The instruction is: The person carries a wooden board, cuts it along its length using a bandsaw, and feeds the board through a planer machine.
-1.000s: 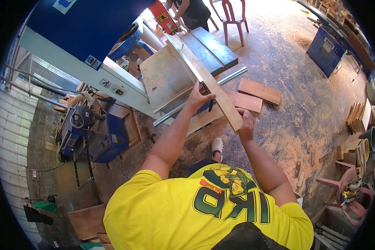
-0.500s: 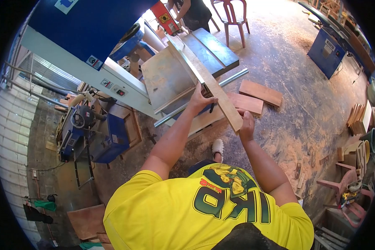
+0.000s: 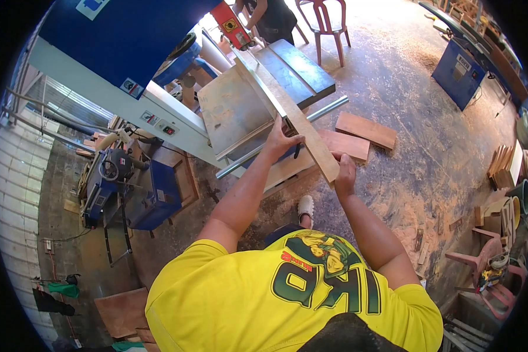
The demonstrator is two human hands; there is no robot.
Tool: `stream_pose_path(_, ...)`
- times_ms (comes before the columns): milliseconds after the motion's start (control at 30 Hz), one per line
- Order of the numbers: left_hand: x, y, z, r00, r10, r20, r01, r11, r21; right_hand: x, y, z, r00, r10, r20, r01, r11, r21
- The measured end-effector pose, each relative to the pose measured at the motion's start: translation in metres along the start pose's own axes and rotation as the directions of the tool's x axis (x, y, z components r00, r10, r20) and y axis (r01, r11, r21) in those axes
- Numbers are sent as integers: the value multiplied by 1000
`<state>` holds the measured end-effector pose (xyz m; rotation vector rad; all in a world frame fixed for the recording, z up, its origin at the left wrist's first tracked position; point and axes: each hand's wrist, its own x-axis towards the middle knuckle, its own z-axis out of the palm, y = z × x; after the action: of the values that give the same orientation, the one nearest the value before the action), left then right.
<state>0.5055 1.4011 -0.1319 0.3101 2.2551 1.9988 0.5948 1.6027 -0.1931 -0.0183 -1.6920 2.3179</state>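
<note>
A long light wooden board lies along the metal fence on the saw table, its far end near the red blade guard. My left hand is at the near end of the fence, thumb stretched toward the board and fingers partly hidden behind the fence. At the board's near end, my right hand grips its right edge. A metal rail crosses below the board.
Reddish planks lie on the floor right of the board. Another person stands beyond the saw, near a red chair. A blue machine is at the right, another at the left.
The board's near end has shifted very slightly up and left, with my right hand following it. My left hand stays by the fence.
</note>
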Motion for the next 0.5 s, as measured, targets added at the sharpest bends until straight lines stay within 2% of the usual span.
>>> stream_pose_path(133,2,-14,-4,999,16,-37,-12,995,96,3,0,1,1000,-10,9,10,1000,-17)
stream_pose_path(333,2,-13,-4,999,-35,-27,36,999,26,7,9,4,1000,-7,-7,7,1000,-17)
stream_pose_path(500,7,-30,-9,998,5,-62,-1,998,70,9,3,8,1000,-12,-1,12,1000,-13)
